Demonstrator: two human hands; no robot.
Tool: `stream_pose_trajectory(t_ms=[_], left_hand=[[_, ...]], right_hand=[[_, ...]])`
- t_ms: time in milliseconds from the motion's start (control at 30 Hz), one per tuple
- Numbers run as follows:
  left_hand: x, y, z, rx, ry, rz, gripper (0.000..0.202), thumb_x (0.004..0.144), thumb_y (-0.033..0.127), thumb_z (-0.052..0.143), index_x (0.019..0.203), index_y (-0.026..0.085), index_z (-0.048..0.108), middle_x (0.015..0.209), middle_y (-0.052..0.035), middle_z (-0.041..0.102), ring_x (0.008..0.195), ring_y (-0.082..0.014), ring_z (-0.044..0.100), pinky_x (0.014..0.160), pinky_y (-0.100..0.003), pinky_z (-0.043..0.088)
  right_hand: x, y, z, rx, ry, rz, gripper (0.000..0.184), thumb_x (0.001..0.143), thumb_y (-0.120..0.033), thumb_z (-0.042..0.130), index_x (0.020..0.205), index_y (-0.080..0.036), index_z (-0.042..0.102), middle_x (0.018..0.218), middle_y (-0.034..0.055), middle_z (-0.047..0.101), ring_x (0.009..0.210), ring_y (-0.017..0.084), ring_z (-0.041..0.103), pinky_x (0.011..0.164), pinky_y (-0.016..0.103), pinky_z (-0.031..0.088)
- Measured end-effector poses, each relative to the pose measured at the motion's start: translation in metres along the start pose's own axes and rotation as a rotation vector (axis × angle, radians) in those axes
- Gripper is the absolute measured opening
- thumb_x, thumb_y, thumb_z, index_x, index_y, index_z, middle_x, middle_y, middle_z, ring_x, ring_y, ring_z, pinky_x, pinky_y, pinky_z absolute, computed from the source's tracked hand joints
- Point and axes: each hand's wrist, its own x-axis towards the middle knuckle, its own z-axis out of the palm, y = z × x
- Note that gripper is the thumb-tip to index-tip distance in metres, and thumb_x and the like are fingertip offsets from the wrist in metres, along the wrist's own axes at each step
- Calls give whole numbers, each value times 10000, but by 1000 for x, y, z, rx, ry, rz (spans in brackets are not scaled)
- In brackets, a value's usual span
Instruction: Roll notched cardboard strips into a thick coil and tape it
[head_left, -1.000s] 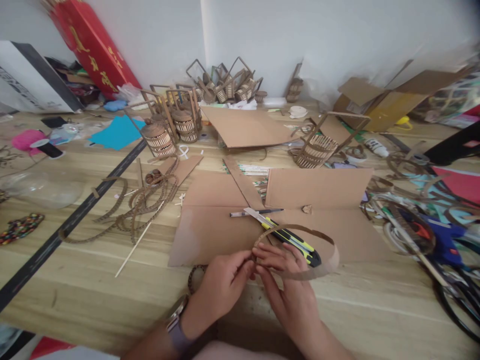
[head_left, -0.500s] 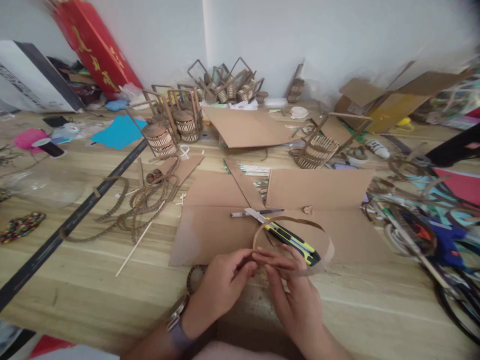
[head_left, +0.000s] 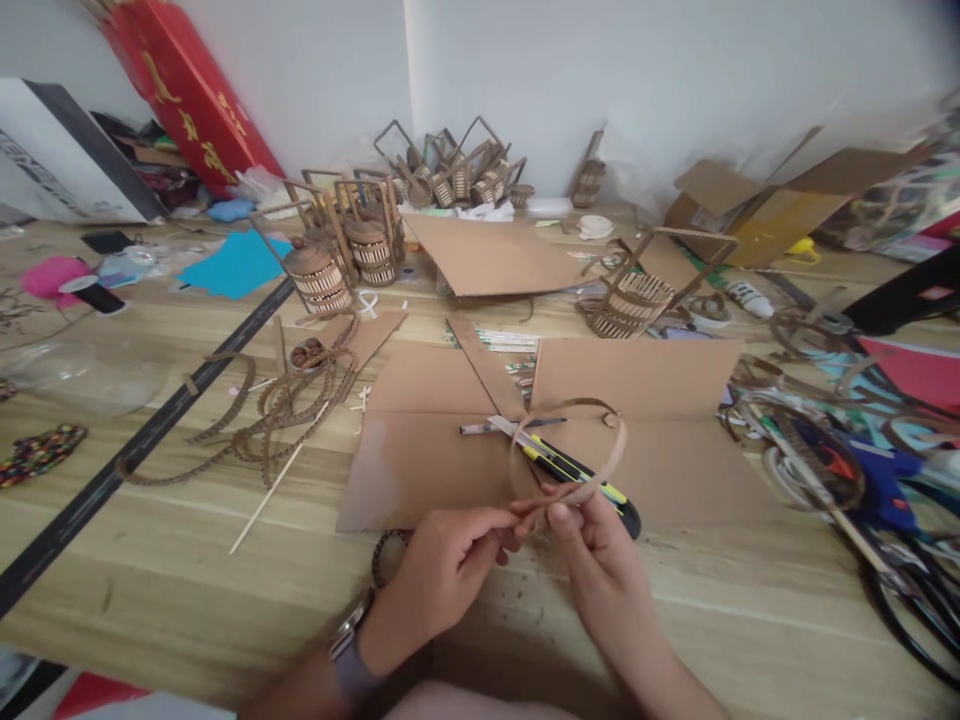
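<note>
A thin brown cardboard strip [head_left: 616, 452] is bent into a loop above the table, its ends meeting at my fingers. My right hand [head_left: 604, 550] pinches it between thumb and fingers. With its fingertips, my left hand [head_left: 457, 560] grips the strip's other end, close beside the right hand. Behind the loop, a black and yellow utility knife [head_left: 559, 462] lies with its blade out on a folded cardboard sheet [head_left: 420, 460]. A pen [head_left: 480, 428] rests by the blade.
Coiled cardboard strips [head_left: 300, 400] and a thin stick [head_left: 277, 482] lie on the left. Small lidded baskets [head_left: 319, 275] with tall handles stand behind, and another basket [head_left: 634, 300] leans at the right. A model bicycle [head_left: 847, 500] is at the far right; a cardboard box [head_left: 795, 205] sits behind.
The strip's loop has drawn in smaller and stands more upright, its right side shifting left. My right hand has turned, its thumb now on top of the strip. My left hand stays nearly in place.
</note>
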Motion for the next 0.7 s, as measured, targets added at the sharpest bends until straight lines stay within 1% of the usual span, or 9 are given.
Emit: stream_pose_trajectory(t_ms=[100,167,233,267,333,433,500,567,700], left_hand=[[0,-2,1,15,31,-11,289,936,171,440,994,187,722,828,-45,776,740,-170,721,691,-224,507],[1,-5,0,42,78,-43,283,932,181,437,992,188,714,815,-46,784,741,-178,733,692,-235,517],[1,-6,-1,54,132,-78,271,935,207,436,984,185,702,809,-51,790,740,-187,741,690,-247,530],[1,-7,-2,44,157,-95,267,939,223,434,988,185,694,815,-54,793,738,-188,744,687,-251,536],[1,-7,-3,13,204,-123,266,947,252,430,1013,185,680,833,-58,797,732,-186,748,680,-252,549],[1,-7,-3,-49,263,-145,270,955,281,431,1040,189,670,840,-61,795,730,-179,749,679,-247,561],[1,-6,-3,-84,293,-150,264,956,294,441,1036,192,671,830,-61,791,727,-175,745,681,-244,566],[2,-5,-4,-109,316,-158,255,953,300,453,1028,190,671,825,-65,786,720,-174,740,679,-244,568],[3,-5,-4,-132,346,-172,256,948,314,463,1020,181,669,825,-78,782,705,-176,731,674,-255,570]], right_hand=[[2,2,-2,85,11,34,248,942,-472,583,872,-237,550,633,-31,626,619,143,619,690,283,521],[4,4,-5,128,68,36,256,952,-479,559,860,-243,526,568,-63,518,584,133,549,643,262,482],[6,5,-10,105,99,44,253,971,-472,517,861,-244,512,518,-86,409,530,128,471,575,243,432],[8,5,-12,44,89,52,247,979,-456,494,860,-241,512,511,-90,380,501,125,432,535,238,401],[10,3,-17,-180,34,37,221,979,-391,463,839,-228,515,536,-78,395,473,123,391,482,238,348],[12,1,-19,-632,-80,-144,196,917,-265,467,725,-224,466,625,-13,493,570,164,475,525,272,369],[12,2,-17,-856,-177,-278,210,889,-195,456,683,-226,428,683,24,530,661,201,524,583,302,409],[10,6,-14,-981,-270,-338,215,893,-151,446,690,-220,436,749,49,551,729,219,560,628,320,448],[8,16,-11,-1154,-412,-322,153,900,-143,556,760,-196,526,836,65,593,761,222,616,652,323,492]])
